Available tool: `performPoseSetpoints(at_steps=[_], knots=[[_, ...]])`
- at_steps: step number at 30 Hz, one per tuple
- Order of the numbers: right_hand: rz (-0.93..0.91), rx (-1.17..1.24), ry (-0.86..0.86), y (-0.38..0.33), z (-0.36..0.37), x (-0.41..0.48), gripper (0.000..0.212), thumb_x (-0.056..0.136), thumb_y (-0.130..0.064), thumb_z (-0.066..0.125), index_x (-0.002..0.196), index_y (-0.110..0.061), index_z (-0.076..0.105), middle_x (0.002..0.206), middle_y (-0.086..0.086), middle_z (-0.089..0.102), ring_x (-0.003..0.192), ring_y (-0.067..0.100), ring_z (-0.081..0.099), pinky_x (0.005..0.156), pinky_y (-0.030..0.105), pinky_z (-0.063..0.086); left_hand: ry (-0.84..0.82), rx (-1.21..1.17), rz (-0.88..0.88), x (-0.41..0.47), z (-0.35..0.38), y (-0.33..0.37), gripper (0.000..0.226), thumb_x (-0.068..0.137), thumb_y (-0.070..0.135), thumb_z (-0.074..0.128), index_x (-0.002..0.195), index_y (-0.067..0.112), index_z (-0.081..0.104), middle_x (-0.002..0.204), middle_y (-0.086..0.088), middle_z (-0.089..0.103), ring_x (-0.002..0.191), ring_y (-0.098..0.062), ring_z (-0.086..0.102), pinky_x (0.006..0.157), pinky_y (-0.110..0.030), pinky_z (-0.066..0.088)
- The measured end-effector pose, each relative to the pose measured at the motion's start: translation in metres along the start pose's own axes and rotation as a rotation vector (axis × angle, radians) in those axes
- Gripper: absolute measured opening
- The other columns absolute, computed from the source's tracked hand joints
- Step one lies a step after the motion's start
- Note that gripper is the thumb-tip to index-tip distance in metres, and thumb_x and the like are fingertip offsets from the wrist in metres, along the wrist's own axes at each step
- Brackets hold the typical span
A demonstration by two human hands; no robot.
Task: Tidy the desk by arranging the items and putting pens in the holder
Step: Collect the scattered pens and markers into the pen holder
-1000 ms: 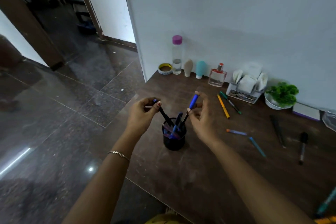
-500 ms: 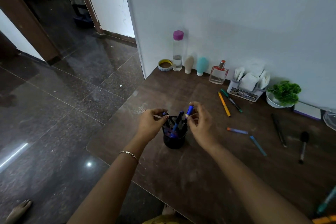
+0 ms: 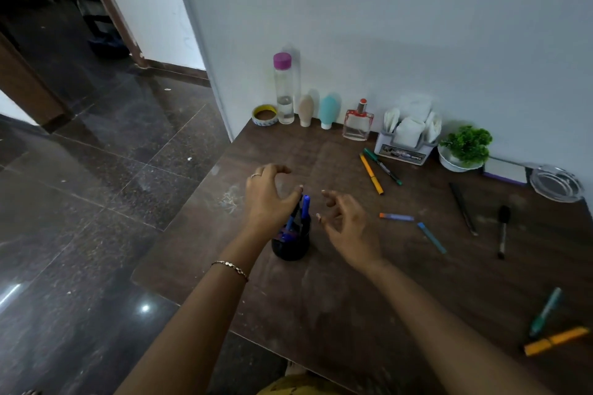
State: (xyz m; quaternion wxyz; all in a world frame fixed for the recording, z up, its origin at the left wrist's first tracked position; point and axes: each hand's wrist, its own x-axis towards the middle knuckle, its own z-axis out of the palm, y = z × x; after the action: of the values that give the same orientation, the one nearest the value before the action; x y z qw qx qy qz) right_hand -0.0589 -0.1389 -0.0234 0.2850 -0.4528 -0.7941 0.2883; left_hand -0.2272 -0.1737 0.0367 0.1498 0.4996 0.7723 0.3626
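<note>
Nearest, down at the right edge of the bench: a teal marker with an orange marker just beside it, well apart from both hands. Further in, the black pen holder, upright, blue pens standing in it. Left hand directly over its rim, fingers loosely curled, gripping nothing. Right hand just to the holder's right, equally loose and empty. Likely next pick: the orange-tipped blue pen, flat on the bench to the right of the right hand, long axis running left to right, orange end toward that hand. A reach for the right hand, surely, not the left. Just past it, a light blue pen, angled away. Farther right, a dark pen and a black marker. Far back, a yellow pen and a green pen, side by side near the tissue caddy.
</note>
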Motion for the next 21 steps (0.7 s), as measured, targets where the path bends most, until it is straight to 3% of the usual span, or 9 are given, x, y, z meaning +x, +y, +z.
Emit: performPoseSetpoints(at_steps=[4,8,11,16,21], knots=[[0.056,0.069,0.156,0.018,-0.018,-0.012,0.040,0.085,-0.022,0.067,0.122,-0.024,0.055,0.103,-0.007,0.056,0.085,0.008,0.058,0.076,0.039,0.055,-0.066,-0.063,0.164,0.003,0.020,0.042,0.029,0.086,0.027,0.066,0.114,0.021,0.060,0.122,0.002,0.057,0.120,-0.014,0.045,0.093,-0.021,0.034],[0.175,0.037,0.303,0.041,-0.048,-0.036,0.033,0.082,-0.025,0.062,0.115,-0.026,0.058,0.098,-0.008,0.059,0.084,0.009,0.059,0.075,0.041,0.054,-0.202,-0.165,0.276,-0.004,0.061,0.077,0.026,0.084,0.019,0.068,0.108,0.014,0.062,0.110,0.001,0.062,0.107,-0.014,0.053,0.083,-0.022,0.037],[0.265,-0.032,0.375,0.061,-0.072,-0.065,0.033,0.079,-0.028,0.056,0.112,-0.024,0.059,0.095,-0.008,0.059,0.082,0.012,0.059,0.073,0.041,0.054,-0.380,-0.287,0.200,-0.023,0.103,0.093,0.024,0.083,0.013,0.069,0.105,0.010,0.062,0.101,0.005,0.061,0.096,-0.014,0.057,0.084,-0.028,0.045],[0.556,-0.214,0.505,0.089,-0.110,-0.125,0.026,0.077,-0.010,0.069,0.103,-0.009,0.065,0.101,0.011,0.065,0.096,0.030,0.062,0.080,0.038,0.049,-0.699,-0.436,0.018,-0.070,0.175,0.109,0.017,0.083,0.002,0.066,0.087,0.017,0.058,0.088,-0.001,0.063,0.072,-0.005,0.058,0.080,-0.031,0.049],[0.790,-0.254,0.489,0.127,-0.149,-0.183,0.018,0.079,-0.006,0.066,0.097,-0.008,0.068,0.097,0.013,0.065,0.095,0.033,0.062,0.081,0.037,0.049,-0.871,-0.346,-0.006,-0.108,0.237,0.123,0.036,0.081,0.009,0.069,0.112,0.009,0.051,0.097,-0.005,0.060,0.087,-0.021,0.062,0.089,-0.042,0.052]])
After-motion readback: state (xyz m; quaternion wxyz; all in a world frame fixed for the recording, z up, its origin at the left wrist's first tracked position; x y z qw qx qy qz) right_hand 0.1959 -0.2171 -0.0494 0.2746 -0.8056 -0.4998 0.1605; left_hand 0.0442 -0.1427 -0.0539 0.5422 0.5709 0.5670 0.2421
